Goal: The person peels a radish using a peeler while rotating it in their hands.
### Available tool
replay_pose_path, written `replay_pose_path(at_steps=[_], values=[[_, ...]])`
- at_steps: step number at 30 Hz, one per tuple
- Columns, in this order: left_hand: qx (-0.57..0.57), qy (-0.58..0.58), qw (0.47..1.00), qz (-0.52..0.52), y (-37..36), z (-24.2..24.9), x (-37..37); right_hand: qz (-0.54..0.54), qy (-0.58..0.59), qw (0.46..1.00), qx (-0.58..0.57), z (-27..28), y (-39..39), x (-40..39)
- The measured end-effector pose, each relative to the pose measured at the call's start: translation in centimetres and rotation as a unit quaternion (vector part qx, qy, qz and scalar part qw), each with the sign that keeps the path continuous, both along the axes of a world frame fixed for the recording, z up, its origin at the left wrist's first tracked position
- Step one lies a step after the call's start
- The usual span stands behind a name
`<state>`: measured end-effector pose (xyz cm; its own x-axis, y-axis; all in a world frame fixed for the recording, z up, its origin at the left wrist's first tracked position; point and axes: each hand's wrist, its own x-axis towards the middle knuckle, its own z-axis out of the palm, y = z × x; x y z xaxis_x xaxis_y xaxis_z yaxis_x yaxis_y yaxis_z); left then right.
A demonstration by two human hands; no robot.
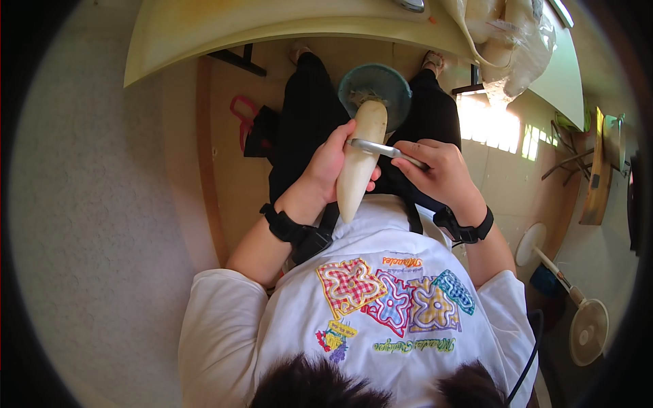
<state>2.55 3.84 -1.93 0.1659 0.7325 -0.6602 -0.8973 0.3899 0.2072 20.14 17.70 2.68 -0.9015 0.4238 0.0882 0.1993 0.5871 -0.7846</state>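
Observation:
A long white radish [371, 129] lies in my left hand [328, 162], its narrow tip pointing back at my shirt. The fingers wrap around its side and underneath. My right hand [435, 170] is closed on the handle of a metal peeler [381, 148]. The peeler's head lies across the upper face of the radish, about midway along it. Just beyond the radish's thick end, between my legs, is a blue-green bucket [394, 81] with some pale scraps inside. The radish hides part of the bucket.
A pale table [272, 30] runs across the far side, with a clear plastic bag [520, 58] of white radishes hanging over its right edge. A black bag with a pink handle [243, 112] lies on the floor at left. A white fan [588, 331] stands at right.

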Motion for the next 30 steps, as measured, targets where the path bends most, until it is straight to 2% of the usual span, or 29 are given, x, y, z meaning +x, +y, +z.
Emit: replay_pose_path(at_steps=[6, 9, 15, 21, 23, 30], values=[[-0.004, -0.004, 1.0, 0.016, -0.1, -0.1, 0.0, 0.001, -0.003, 1.0, 0.005, 0.1, 0.0, -0.2], [0.041, -0.055, 0.998, -0.005, -0.4, -0.2, -0.1, -0.034, -0.05, 0.998, 0.036, 0.3, 0.4, -0.3], [0.035, -0.034, 0.999, -0.023, -0.4, 0.4, -0.2, -0.039, -0.027, 0.998, 0.039, 0.0, 0.2, -0.1], [0.046, -0.05, 0.998, 0.003, -0.7, 0.3, 0.0, -0.052, -0.012, 0.996, 0.067, -0.6, 0.4, 0.0], [0.047, 0.0, 0.999, -0.026, -1.0, 0.9, 0.2, -0.078, -0.023, 0.993, 0.084, -0.7, 1.0, 0.3], [0.06, 0.006, 0.997, -0.053, -1.3, 0.9, 0.1, -0.072, -0.034, 0.994, 0.073, -0.3, 0.9, 0.3]])
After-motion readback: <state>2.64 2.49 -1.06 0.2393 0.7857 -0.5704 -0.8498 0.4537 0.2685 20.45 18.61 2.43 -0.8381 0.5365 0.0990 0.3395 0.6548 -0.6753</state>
